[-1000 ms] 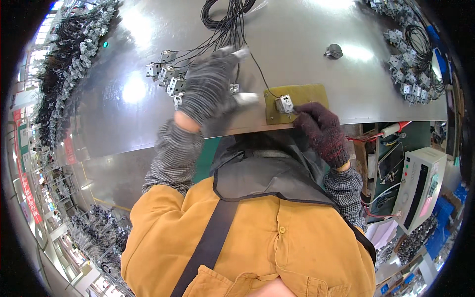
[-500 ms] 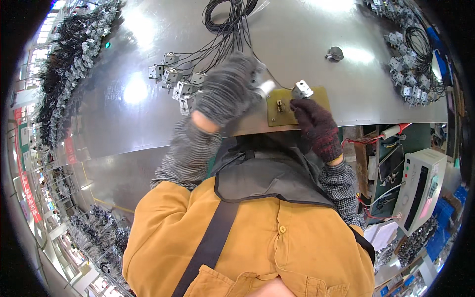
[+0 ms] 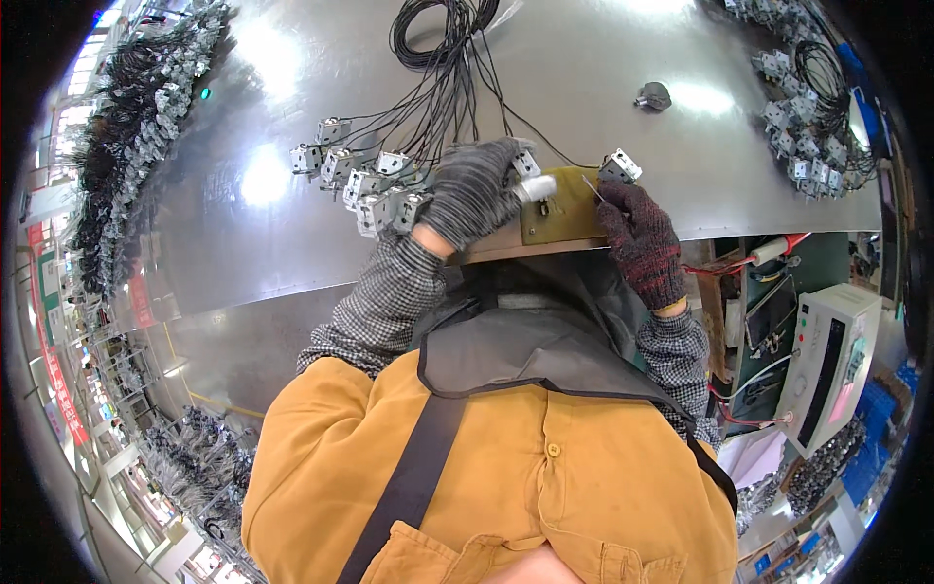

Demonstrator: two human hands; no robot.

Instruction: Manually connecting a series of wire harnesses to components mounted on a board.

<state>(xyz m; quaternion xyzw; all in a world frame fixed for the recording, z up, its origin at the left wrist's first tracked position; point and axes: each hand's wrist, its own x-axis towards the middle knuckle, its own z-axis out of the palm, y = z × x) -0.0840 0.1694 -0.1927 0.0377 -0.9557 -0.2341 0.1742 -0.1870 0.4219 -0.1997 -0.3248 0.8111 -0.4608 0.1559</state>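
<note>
Lying near table edge [image 3: 759, 230] — plate [image 3: 576, 216]

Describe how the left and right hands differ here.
The left hand wears a grey striped glove, white at the thumb; the right hand wears a dark red-and-black glove.
The left hand has a metal box at its fingers; a thin metal tool sticks out from the right hand's grip.
Both wear checked sleeves.

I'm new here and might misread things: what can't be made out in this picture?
In the head view:
- Left hand: palm hidden behind its own back.
- Thin metal rod: lower end hidden by the right hand.
- Olive plate: right end covered by that same hand.
- Black cable coil: cut off by the top edge.
</note>
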